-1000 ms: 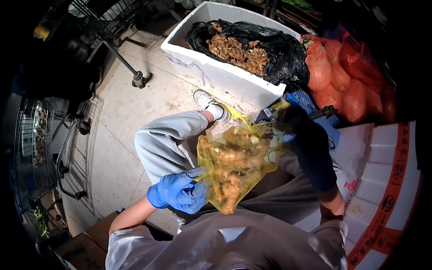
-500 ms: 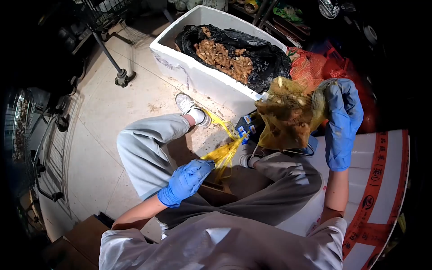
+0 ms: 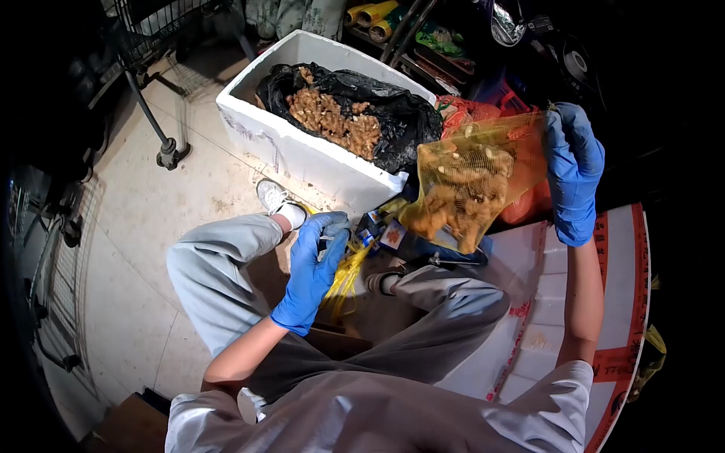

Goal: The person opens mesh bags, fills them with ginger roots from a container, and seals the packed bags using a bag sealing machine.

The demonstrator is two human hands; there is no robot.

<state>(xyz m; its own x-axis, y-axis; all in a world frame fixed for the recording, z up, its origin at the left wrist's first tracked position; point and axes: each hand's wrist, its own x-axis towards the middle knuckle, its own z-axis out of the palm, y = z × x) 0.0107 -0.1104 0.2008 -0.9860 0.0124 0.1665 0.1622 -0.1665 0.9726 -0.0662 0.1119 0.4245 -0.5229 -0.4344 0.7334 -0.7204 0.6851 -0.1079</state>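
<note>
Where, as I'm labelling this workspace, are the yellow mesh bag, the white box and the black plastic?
yellow mesh bag (image 3: pixel 470 181): head view, middle of its bulging, filled part
white box (image 3: pixel 302 167): head view, long outer side wall
black plastic (image 3: pixel 410 123): head view, crumpled part towards the box's right end

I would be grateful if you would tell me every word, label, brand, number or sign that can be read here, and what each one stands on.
No text reads clearly enough to quote.
Red tape on the white surface at the right: black characters, too blurred and cut off.
White surface: red print, too small.
Small box by the yellow strands: label too small.
</note>
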